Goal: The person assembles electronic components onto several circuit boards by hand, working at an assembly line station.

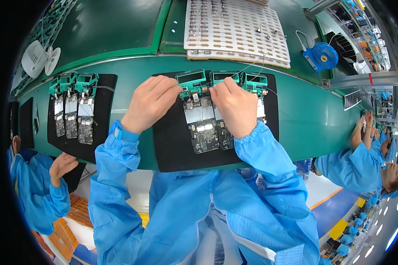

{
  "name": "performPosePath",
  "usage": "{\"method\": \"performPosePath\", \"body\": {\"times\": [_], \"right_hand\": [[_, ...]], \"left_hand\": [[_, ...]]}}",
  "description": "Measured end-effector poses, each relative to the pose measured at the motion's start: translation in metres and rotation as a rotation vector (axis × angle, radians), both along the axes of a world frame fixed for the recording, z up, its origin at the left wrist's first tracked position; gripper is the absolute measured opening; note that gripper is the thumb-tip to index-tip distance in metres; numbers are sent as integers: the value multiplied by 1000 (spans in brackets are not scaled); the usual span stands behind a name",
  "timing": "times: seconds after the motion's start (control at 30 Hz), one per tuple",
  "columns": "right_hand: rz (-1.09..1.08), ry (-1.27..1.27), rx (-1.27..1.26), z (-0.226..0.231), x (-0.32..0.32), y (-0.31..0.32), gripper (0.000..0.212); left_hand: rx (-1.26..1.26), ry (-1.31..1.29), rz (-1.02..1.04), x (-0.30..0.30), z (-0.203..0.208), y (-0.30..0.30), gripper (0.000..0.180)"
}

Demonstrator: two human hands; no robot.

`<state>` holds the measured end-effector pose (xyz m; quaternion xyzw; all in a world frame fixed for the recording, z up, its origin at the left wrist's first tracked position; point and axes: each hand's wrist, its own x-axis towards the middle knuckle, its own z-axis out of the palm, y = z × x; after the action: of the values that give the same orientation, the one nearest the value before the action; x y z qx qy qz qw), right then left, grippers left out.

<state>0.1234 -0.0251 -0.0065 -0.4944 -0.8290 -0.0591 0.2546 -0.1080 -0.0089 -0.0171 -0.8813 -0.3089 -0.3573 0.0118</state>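
Observation:
Several dark circuit boards (pixel 204 137) with green frames (pixel 191 78) at their far ends lie side by side on a black mat (pixel 174 150) in front of me. At the leftmost board's left edge, by its green frame, my left hand (pixel 151 102) is closed with its fingertips pinched together. My right hand (pixel 235 108), also in a pinch, is at that frame's right side and covers part of the neighbouring board. Whatever small thing lies between the fingertips of either hand is hidden. Thin wires run near the frames, and a blue band circles my left wrist.
Beyond the mat is a white slotted tray (pixel 234 31) with small wired parts. A blue fan (pixel 323 57) stands at far right. Left, more boards (pixel 86 115) lie on another black mat (pixel 106 95), near a co-worker's hand (pixel 63 168). Another person (pixel 353 154) sits at right.

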Motion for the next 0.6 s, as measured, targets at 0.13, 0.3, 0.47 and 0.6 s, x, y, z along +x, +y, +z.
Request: {"method": "performPosePath", "body": {"times": [0.13,0.3,0.47,0.6], "right_hand": [[-109,33,2,-6,-6,-4,24],[-161,297,-26,-20,-6,2,16],[-280,681,-84,-11,25,-1,9],[-118,853,-412,10,36,-20,8]], "left_hand": [[-47,1,19,6,1,0,24],[-190,-126,105,14,-6,-5,21],[-492,-493,221,16,-10,-14,14],[-482,-384,234,32,16,-33,14]]}}
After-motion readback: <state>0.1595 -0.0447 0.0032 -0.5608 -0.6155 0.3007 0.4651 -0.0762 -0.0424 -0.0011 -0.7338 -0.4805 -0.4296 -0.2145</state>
